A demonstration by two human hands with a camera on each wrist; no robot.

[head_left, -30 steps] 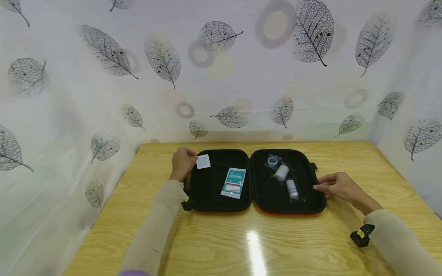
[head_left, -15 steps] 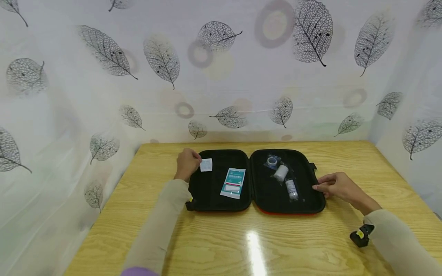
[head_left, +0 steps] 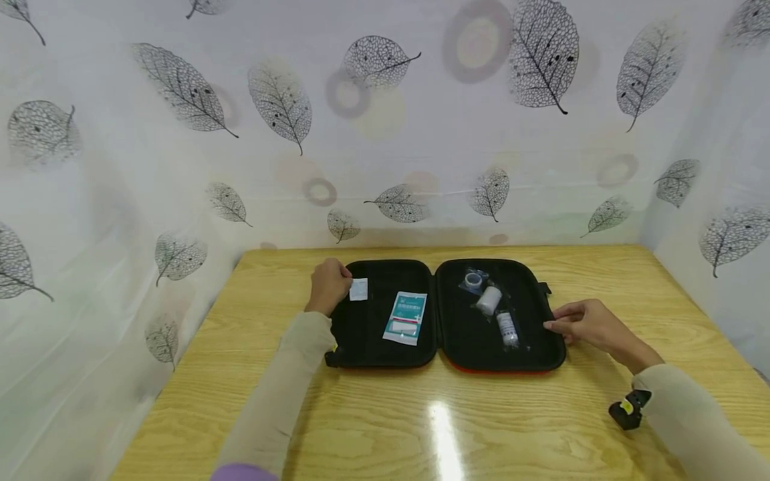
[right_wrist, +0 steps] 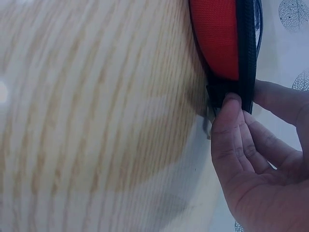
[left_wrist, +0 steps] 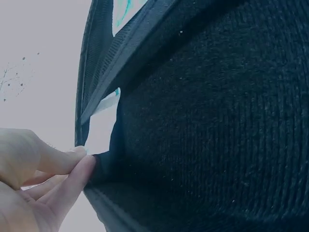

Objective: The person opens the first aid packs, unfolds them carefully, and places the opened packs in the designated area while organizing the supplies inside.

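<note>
A zip-up case (head_left: 499,361), black inside and red outside, lies unfolded flat on the table. At its left half, my left hand (head_left: 329,284) pinches a small white square sachet (head_left: 359,289) by its edge, between thumb and finger. In the left wrist view the sachet (left_wrist: 102,129) hangs by the case's black inner wall. My right hand (head_left: 592,327) grips the outer rim of the right half; the right wrist view shows its thumb and fingers at the black edge (right_wrist: 246,58). A green-and-white packet (head_left: 406,318) rests in the left half.
Inside the right half lie a wrapped tape roll (head_left: 473,279), a white roll (head_left: 490,300) and a clear-wrapped white cylinder (head_left: 508,329). The wooden table (head_left: 373,421) reaches back to a leaf-print curtain (head_left: 409,133), which also hangs at both sides.
My left hand has moved slightly right with the sachet, which now sits a little further into the left half. The right hand keeps its grip on the rim.
</note>
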